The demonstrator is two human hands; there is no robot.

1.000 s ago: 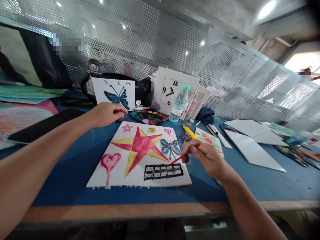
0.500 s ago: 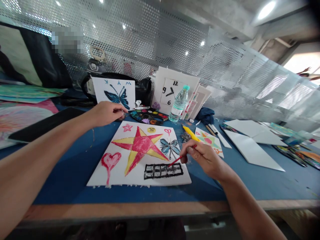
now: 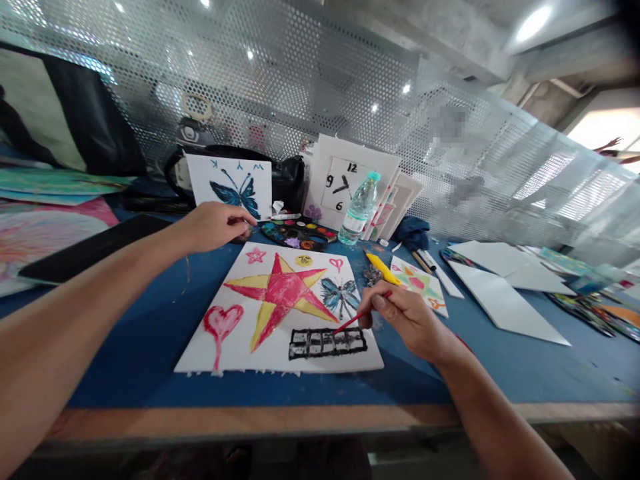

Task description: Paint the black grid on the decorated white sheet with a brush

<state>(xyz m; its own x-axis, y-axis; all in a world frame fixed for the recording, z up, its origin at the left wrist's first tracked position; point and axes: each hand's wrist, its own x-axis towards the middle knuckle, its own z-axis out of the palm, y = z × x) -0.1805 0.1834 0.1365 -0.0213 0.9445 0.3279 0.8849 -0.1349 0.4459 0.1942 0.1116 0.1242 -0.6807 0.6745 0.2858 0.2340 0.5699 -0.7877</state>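
Observation:
My right hand (image 3: 400,313) is closed around a thin red paintbrush (image 3: 355,320). Its tip meets the black grid (image 3: 327,343) painted on a white board (image 3: 195,357). A red and yellow star, hearts and a blue butterfly also cover that board, which lies flat on the blue table. My left hand (image 3: 220,225) is beside the left end of a paint palette (image 3: 300,233), fingers curled together; whatever they may hold is hidden. Close to my right hand are a yellow tube (image 3: 383,268) and a small painted card (image 3: 425,287).
A water bottle (image 3: 359,208) stands before upright boards, one showing a clock face (image 3: 341,183). A butterfly picture (image 3: 233,187) leans on a black bag (image 3: 289,177). White panels (image 3: 505,293) lie to the right, a black board (image 3: 95,250) to the left. A perforated metal screen (image 3: 300,73) rises behind.
The paintbrush tip has shifted slightly left along the top of the black grid, with a small tilt of my right hand. My left hand stays by the palette.

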